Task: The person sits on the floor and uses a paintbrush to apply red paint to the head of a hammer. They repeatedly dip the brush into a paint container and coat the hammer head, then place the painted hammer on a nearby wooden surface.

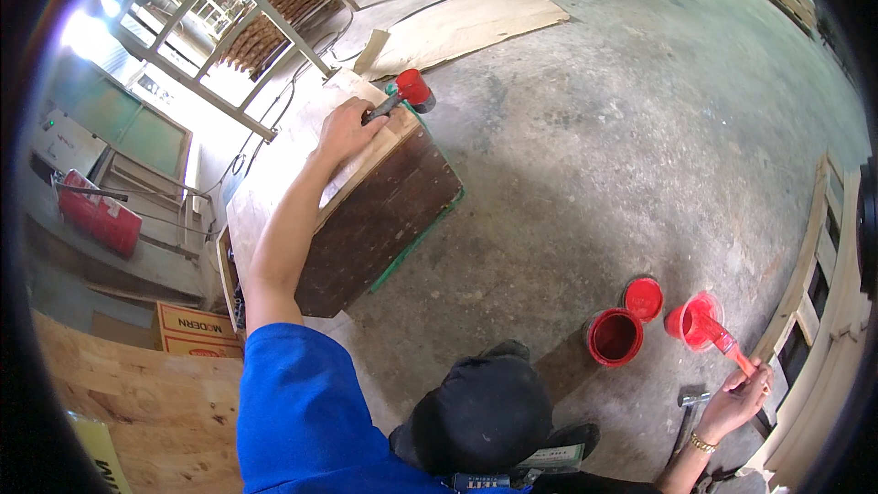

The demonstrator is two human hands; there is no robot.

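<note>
My left hand (346, 133) is closed around the dark handle of a mallet-like tool (413, 88) with a red cylindrical head. The hand rests at the top edge of a dark brown wooden box (384, 220), and the red head juts past its far corner. At the lower right, my right hand (739, 401) grips a paintbrush (727, 344) by its handle. The red-coated bristles dip into a clear plastic cup (679, 322) with red paint inside. Beside the cup stands an open can of red paint (615, 337), its red lid (644, 298) lying next to it.
A hammer (692, 399) lies on the concrete floor near my right wrist. Wooden pallets (809, 302) line the right side. A flat board (476, 27) lies at the back. A metal frame (210, 82), cables and a red container (99, 212) are at left.
</note>
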